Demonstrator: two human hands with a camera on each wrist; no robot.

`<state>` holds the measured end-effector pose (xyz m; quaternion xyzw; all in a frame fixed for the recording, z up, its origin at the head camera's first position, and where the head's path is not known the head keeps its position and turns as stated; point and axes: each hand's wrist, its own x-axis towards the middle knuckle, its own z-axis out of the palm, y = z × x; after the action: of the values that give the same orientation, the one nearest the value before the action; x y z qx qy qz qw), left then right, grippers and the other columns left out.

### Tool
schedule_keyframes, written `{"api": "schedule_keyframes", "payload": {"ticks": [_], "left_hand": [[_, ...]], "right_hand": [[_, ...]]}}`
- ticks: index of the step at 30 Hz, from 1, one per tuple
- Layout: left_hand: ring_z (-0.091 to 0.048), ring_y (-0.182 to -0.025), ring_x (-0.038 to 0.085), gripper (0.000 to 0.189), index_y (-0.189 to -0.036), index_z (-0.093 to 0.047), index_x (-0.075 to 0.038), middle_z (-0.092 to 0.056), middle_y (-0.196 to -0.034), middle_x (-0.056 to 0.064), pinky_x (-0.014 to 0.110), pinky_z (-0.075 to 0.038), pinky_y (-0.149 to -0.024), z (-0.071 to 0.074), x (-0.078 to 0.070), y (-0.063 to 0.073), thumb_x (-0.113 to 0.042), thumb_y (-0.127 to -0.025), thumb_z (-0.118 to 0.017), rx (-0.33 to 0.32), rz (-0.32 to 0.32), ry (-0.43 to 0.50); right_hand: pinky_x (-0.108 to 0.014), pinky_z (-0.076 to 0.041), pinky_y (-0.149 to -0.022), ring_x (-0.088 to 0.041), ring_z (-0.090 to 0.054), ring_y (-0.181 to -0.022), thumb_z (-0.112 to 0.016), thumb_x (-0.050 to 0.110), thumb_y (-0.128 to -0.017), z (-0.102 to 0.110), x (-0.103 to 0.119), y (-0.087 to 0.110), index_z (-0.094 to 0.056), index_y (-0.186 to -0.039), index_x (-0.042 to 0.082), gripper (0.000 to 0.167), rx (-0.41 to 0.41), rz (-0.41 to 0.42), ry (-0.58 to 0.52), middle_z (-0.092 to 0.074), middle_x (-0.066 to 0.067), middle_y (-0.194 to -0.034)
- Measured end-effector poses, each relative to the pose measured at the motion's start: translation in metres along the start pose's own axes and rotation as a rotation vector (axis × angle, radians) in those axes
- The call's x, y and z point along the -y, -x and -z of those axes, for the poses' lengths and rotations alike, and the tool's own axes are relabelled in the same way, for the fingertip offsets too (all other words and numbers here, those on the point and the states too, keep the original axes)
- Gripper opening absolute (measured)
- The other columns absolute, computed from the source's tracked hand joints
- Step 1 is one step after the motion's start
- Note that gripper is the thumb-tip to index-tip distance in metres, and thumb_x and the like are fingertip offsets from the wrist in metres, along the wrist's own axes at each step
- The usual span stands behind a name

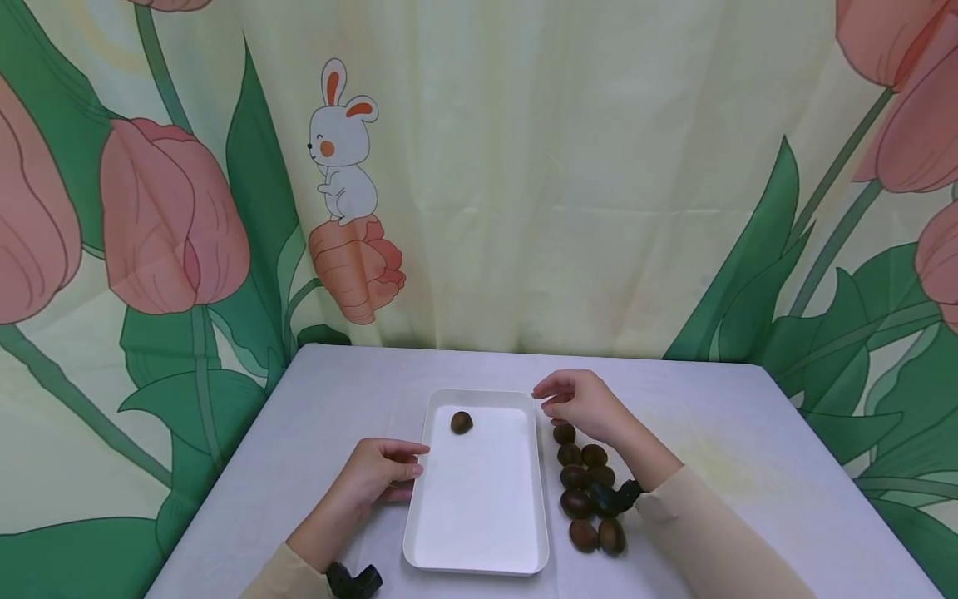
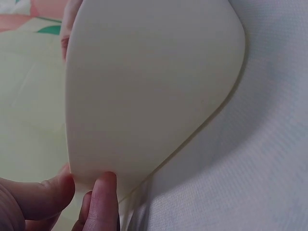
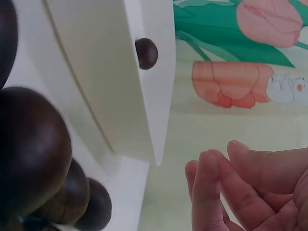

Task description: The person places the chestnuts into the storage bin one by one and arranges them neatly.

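A white rectangular tray (image 1: 479, 499) lies in the middle of the table, with one brown chestnut (image 1: 461, 423) near its far left corner. My left hand (image 1: 385, 472) is at the tray's left side. In the left wrist view, its thumb and a fingertip (image 2: 107, 185) touch the outer wall of the tray. Above the far right corner is my right hand (image 1: 580, 401), fingers loosely bent. The right wrist view shows nothing between the thumb and fingers. Several more chestnuts (image 1: 576, 503) lie in a cluster along the tray's right side, just below the right hand and forearm.
A white cloth covers the table (image 1: 696, 399). Behind it hangs a curtain (image 1: 554, 183) printed with tulips and a rabbit. A black wrist camera (image 1: 617, 497) on the right arm partly covers the chestnut cluster; another black camera (image 1: 355, 580) sits at the left wrist.
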<state>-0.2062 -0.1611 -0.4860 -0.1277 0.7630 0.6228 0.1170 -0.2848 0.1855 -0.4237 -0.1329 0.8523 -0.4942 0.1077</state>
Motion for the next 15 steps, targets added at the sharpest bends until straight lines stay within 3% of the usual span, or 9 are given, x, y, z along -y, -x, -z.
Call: {"api": "schedule_keyframes", "payload": {"ticks": [7,15], "left_hand": [[-0.08,-0.079,0.023,0.032,-0.119,-0.082,-0.004,-0.078,-0.108,0.016,0.041,-0.069,-0.066,0.0,0.001,0.001,0.001,-0.088,-0.085,0.002,-0.003,0.003],[-0.079,-0.08,0.022,0.032,-0.119,-0.082,-0.004,-0.077,-0.11,0.016,0.041,-0.069,-0.067,0.001,0.0,0.001,0.001,-0.088,-0.085,0.01,-0.007,0.005]], "right_hand": [[-0.039,-0.068,-0.085,-0.026,-0.076,-0.104,-0.072,0.0,-0.098,0.011,-0.012,0.006,-0.074,-0.123,-0.002,0.025,-0.026,-0.021,0.072,-0.075,-0.025,-0.127],[-0.039,-0.067,-0.087,-0.022,-0.075,-0.099,-0.073,0.0,-0.097,0.014,-0.026,0.011,-0.075,-0.121,0.001,0.024,-0.05,-0.066,0.145,-0.077,-0.021,-0.12]]}}
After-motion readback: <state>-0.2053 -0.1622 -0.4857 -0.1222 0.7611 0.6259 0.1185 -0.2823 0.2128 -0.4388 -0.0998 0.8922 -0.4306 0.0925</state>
